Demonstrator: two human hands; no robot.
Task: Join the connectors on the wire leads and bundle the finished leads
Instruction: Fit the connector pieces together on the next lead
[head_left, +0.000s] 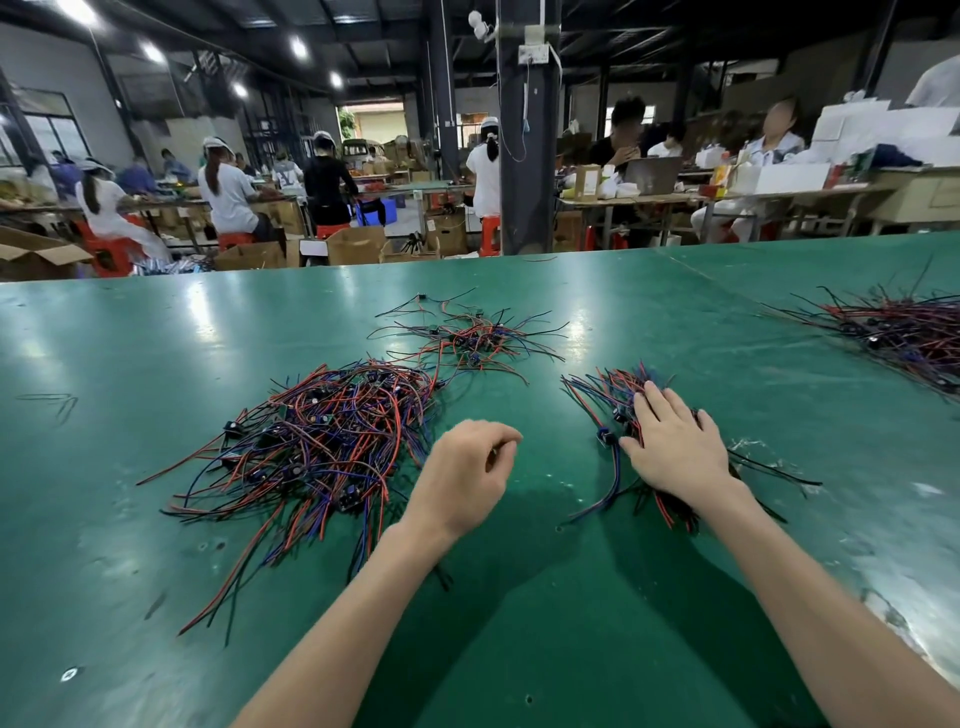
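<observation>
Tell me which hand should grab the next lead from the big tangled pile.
Left. The left hand hangs loosely curled, apparently empty, beside the big tangled pile of red, blue and black wire leads; the right hand lies flat on the smaller wire bundle, farther from it.

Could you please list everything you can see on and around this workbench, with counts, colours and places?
table: one, green, fills the foreground
large wire pile: one, red, blue and black, left of centre
small wire pile: one, same colours, farther back, centre
wire bundle: one, same colours, under the right hand
far wire pile: one, same colours, right edge
cardboard boxes: several, brown, floor beyond the table
stools: several, red, at far benches
left hand: loosely curled, holds nothing, between piles
right hand: fingers straight, rests on the wire bundle
</observation>
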